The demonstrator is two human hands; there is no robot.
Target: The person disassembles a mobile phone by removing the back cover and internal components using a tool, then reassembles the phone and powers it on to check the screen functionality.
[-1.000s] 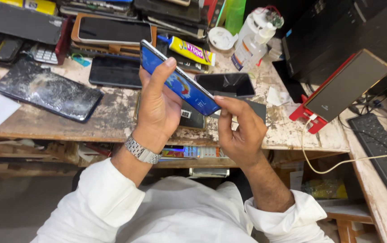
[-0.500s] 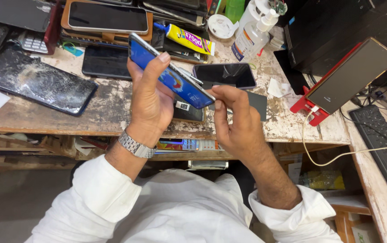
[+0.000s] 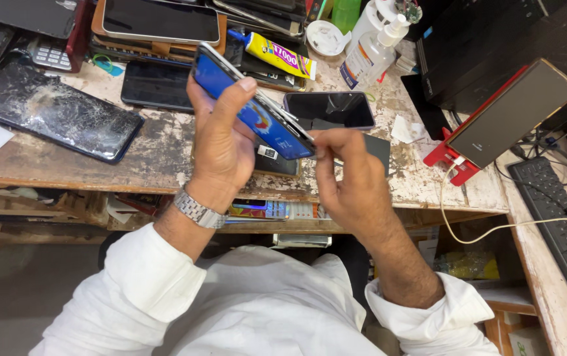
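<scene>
My left hand (image 3: 221, 155) holds a blue phone (image 3: 267, 125) tilted on edge above the bench, thumb across its back and fingers behind it. A metal watch sits on that wrist. My right hand (image 3: 349, 181) pinches the phone's lower right end between thumb and fingertips. Whether something small is between those fingers cannot be told. Both arms wear white sleeves.
On the worn wooden bench (image 3: 165, 158) lie a cracked dark screen panel (image 3: 53, 112), a black phone (image 3: 329, 109), another dark phone (image 3: 155, 86), a yellow glue tube (image 3: 273, 56) and a white pump bottle (image 3: 372, 49). A phone rests on a red stand (image 3: 510, 115). A black keyboard (image 3: 560, 224) is on the right.
Both hands keep their grip on the blue phone. The view has drifted slightly, so the bench items sit a little higher in the picture.
</scene>
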